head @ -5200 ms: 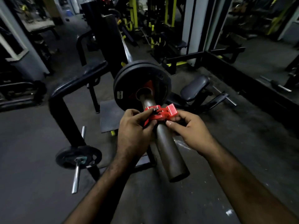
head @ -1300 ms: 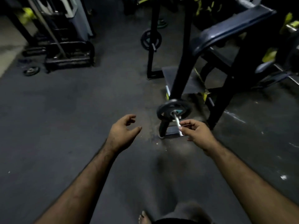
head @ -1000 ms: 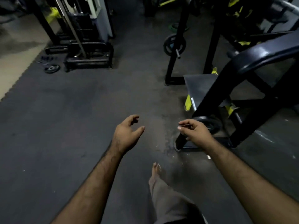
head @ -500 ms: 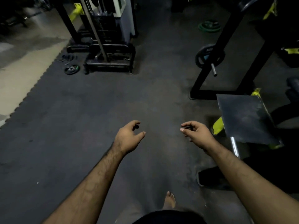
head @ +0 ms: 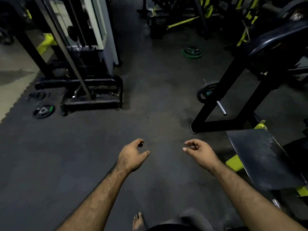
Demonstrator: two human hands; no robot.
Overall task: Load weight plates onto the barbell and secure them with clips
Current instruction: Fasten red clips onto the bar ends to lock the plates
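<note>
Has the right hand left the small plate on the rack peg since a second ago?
Yes. The right hand now hangs empty over the floor, apart from the small plate.

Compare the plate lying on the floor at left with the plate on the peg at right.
The left plate lies flat on the floor mat beside a machine base; the right plate stands upright on a steel peg of the black rack. The left one shows a green mark, the right a bluish one. Both are dark, round and untouched.

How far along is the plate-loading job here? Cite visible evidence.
Done: cannot be judged; no loaded, clipped barbell sleeve shows. In hand: nothing; left hand and right hand are empty. Left: possibly fetching loose plates, the black plate or green plates on the floor.
</note>
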